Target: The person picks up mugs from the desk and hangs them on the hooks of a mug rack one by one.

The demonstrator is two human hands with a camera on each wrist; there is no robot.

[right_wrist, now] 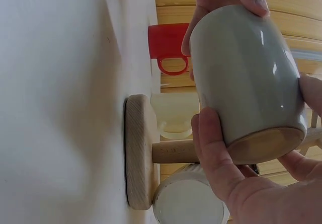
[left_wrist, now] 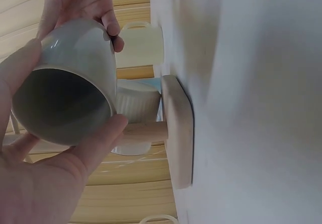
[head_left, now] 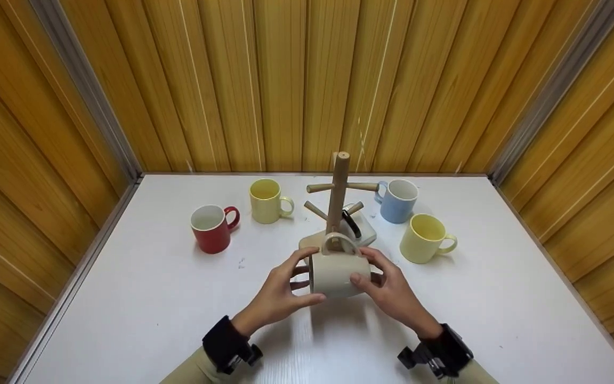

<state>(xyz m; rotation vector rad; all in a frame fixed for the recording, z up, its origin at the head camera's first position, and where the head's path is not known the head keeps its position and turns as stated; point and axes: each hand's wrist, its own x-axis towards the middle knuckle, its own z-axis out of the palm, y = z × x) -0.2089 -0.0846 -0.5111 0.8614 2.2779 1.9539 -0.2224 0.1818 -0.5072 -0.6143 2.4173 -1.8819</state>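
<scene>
A light grey-beige mug (head_left: 339, 274) is held sideways above the table, its mouth toward the left and its handle pointing up and away. My left hand (head_left: 280, 293) grips the mouth end, thumb below and fingers behind the rim. At the base end my right hand (head_left: 392, 290) holds the mug, thumb on the near side. Just beyond the mug stands a wooden mug rack (head_left: 337, 197) with pegs, its flat base (right_wrist: 138, 153) resting on the table. In the left wrist view the mug's dark inside (left_wrist: 60, 105) faces me; the right wrist view shows its unglazed bottom (right_wrist: 266, 144).
To the left stand a red mug (head_left: 212, 234) and a yellow mug (head_left: 265, 205). A blue mug (head_left: 398, 202) and another yellow mug (head_left: 420, 240) are on the right. Behind the rack is a white object (head_left: 366, 229) with a black strip, partly hidden. Wood-patterned walls (head_left: 280, 85) enclose the white table (head_left: 142, 298).
</scene>
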